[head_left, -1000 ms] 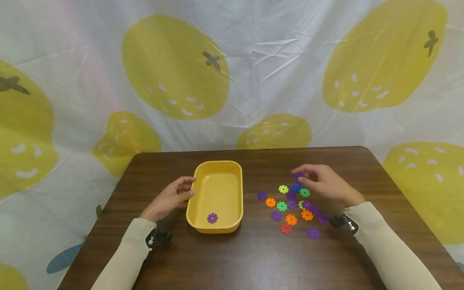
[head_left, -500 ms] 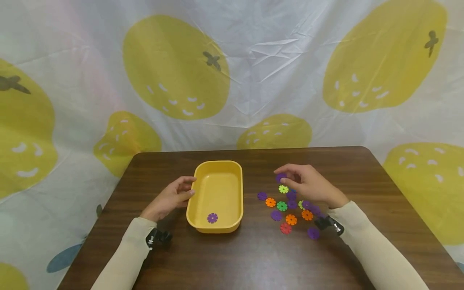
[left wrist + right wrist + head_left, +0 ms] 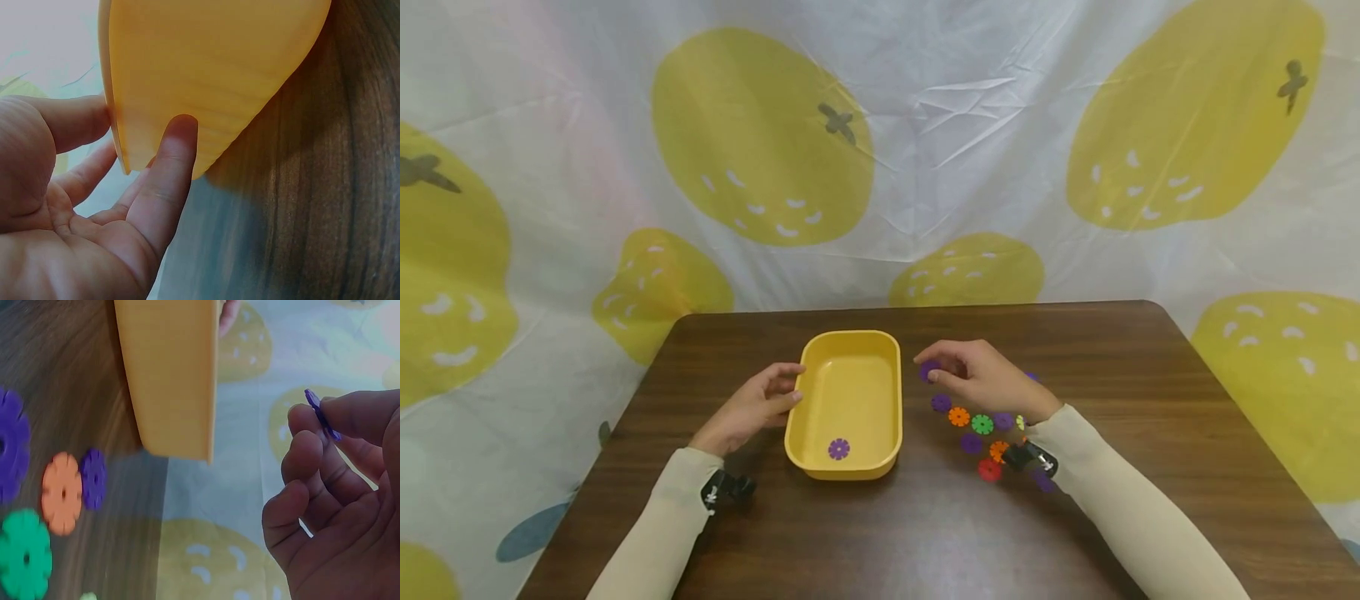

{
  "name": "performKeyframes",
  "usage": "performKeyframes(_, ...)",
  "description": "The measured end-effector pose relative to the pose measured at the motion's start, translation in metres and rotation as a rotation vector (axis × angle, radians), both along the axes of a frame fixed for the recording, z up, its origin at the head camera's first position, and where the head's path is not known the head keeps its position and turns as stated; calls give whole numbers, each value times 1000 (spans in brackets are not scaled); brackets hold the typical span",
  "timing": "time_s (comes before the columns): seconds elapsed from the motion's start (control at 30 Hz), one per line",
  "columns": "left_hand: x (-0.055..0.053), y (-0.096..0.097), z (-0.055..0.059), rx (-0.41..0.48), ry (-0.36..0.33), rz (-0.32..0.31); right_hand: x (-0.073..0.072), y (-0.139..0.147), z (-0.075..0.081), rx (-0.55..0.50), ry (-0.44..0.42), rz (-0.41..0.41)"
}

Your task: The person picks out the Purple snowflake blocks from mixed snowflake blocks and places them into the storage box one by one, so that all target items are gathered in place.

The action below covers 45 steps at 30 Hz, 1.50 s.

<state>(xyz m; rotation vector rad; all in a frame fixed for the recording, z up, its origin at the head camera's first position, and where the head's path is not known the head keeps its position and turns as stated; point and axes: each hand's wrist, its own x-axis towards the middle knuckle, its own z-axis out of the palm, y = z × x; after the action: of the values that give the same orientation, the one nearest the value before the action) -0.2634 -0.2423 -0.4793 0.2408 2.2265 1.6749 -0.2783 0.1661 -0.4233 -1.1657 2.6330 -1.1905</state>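
My left hand [image 3: 754,408] is at the left side of a yellow plastic bin [image 3: 853,477]. In the left wrist view, one straight finger lies against the bin's outer wall [image 3: 219,69], and another fingertip touches the rim. Between thumb and index finger, my right hand [image 3: 988,382] pinches a purple notched disc [image 3: 322,415], held edge-on in the right wrist view. This hand is just right of the bin, above the table. Another purple disc [image 3: 838,449] lies flat inside the bin near its front end.
Loose notched discs lie right of the bin, among them an orange disc [image 3: 958,417], a green disc [image 3: 982,424] and a red disc [image 3: 989,470]. My right forearm hides several others. Behind the brown table [image 3: 880,542] hangs a fruit-patterned cloth [image 3: 955,167].
My right hand has moved left from above the disc pile to beside the bin, carrying the purple disc. The left hand and bin have stayed in place.
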Motion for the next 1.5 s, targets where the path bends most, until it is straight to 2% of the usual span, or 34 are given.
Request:
performKeyframes(0.3, 1, 0, 0, 5, 0, 4, -7, -33, -4, -53, -102, 62)
performKeyframes(0.77, 0, 0, -3, -3, -2, 14, -18, -83, -13, 34, 63, 162)
performKeyframes(1.03, -1, 1, -1, -7, 0, 7, -23, -102, -17, 74, 0, 214)
performKeyframes(1.5, 1, 3, -1, -15, -3, 18, -21, -112, -28, 176, 7, 220)
